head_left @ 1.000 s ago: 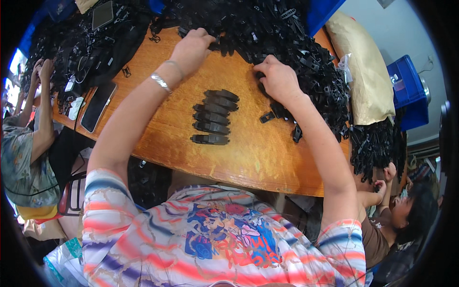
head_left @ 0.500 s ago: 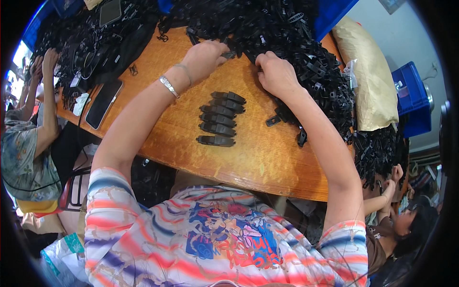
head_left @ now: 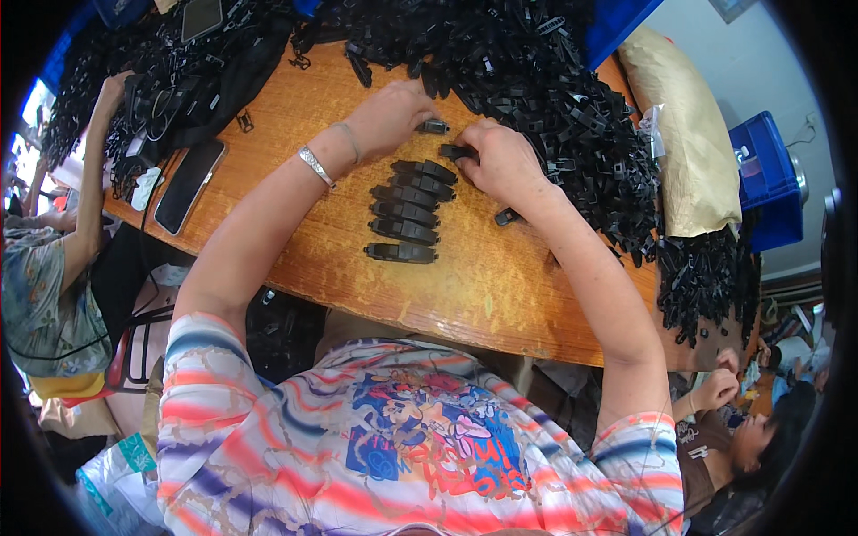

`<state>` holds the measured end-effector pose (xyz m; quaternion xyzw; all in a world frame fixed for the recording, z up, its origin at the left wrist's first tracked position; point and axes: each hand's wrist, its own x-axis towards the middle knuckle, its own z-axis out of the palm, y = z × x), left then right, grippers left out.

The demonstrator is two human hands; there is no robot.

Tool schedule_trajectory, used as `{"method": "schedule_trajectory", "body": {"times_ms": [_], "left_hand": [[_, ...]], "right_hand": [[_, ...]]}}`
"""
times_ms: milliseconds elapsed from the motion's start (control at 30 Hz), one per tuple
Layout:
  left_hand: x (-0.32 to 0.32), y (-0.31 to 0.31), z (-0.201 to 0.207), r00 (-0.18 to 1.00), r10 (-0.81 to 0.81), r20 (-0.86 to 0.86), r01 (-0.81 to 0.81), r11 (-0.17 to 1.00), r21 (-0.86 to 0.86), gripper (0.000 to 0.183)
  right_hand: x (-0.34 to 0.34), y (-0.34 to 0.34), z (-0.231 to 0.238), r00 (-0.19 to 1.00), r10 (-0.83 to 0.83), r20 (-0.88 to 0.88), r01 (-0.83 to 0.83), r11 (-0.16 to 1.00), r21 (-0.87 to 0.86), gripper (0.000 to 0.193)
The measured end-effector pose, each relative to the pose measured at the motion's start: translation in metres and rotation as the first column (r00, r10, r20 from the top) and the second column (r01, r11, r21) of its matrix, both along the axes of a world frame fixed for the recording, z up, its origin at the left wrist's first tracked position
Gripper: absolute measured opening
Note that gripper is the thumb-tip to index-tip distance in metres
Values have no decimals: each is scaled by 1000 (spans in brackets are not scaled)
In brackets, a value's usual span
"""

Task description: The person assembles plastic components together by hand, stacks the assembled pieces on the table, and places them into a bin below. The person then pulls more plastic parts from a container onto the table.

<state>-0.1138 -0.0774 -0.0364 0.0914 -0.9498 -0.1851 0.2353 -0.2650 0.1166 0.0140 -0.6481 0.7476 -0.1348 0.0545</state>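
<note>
My left hand point(head_left: 393, 118), with a bracelet on the wrist, pinches a small black plastic clip point(head_left: 433, 127) at its fingertips. Just to the right and a little nearer, my right hand point(head_left: 503, 159) is closed on another black plastic clip point(head_left: 458, 152), whose left end sticks out from the fingers. The two clips are close but apart. Below my left hand, several black clips point(head_left: 404, 212) lie side by side in a column on the wooden table point(head_left: 429, 299). Past both hands spreads a large heap of black clips point(head_left: 500, 58).
A phone point(head_left: 190, 188) lies at the table's left edge, another phone point(head_left: 202, 20) on the far heap. A loose clip point(head_left: 507, 216) rests by my right wrist. On the right stand a tan sack point(head_left: 684, 134) and a blue crate point(head_left: 769, 183). Other people work on both sides.
My right hand has moved left and nearer, away from the heap, bringing a clip toward my left hand. My left hand has shifted slightly nearer with its clip. The column of clips stays put.
</note>
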Motion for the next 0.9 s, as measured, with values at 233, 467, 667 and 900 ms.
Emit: {"method": "schedule_trajectory", "body": {"times_ms": [233, 467, 667, 900], "left_hand": [[13, -7, -1, 986, 69, -152, -56, 994, 90, 22], [43, 12, 8, 983, 179, 30, -179, 984, 17, 25], [44, 10, 2, 979, 203, -8, -203, 979, 23, 21], [41, 8, -3, 984, 173, -50, -173, 985, 14, 19]], "right_hand": [[-1, 0, -5, 1000, 27, 11, -26, 997, -68, 26], [-5, -23, -18, 996, -24, 88, 43, 974, -222, 28], [-11, -36, -24, 1000, -26, 10, 28, 984, -178, 28], [-19, -43, -23, 1000, -12, 25, 16, 991, -132, 28]]}}
